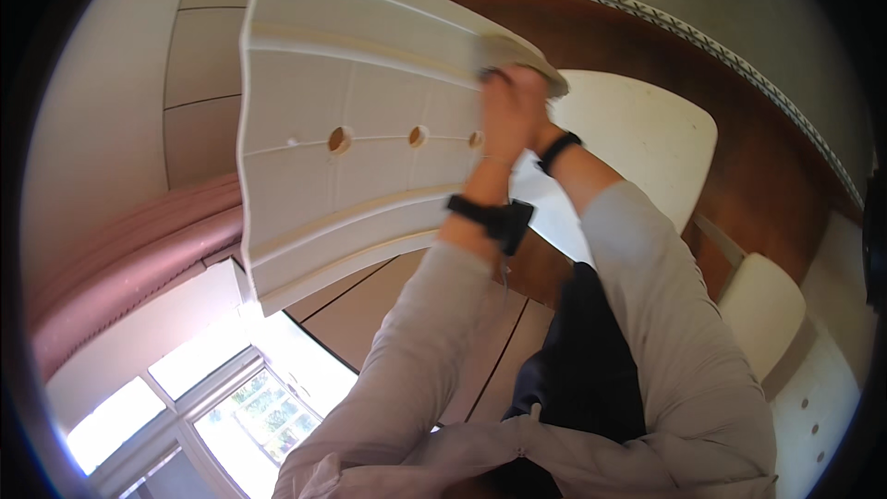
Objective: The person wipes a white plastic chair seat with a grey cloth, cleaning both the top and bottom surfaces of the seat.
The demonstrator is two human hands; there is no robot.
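Note:
A large cream moulded plastic panel with ridges and round holes [298, 104], apparently a chair back, stands tilted before me. At its right edge lies a greyish cloth [520, 52], blurred and folded over the rim. My left hand [502, 111] is closed against the cloth; a black strap with a small device circles that wrist. Close beside it, partly overlapped, is my right hand [538, 100], with a black band at the wrist. Motion blur hides the fingers, so I cannot tell what the right one grips. A white seat [637, 138] shows beyond the hands.
More white plastic chair parts [762, 312] are at the right, one with round holes [811, 423]. A brown wooden surface [755, 173] lies behind, bordered by a pale patterned strip [610, 3]. At the left are a pink curtain-like roll [138, 256] and a bright window [256, 409].

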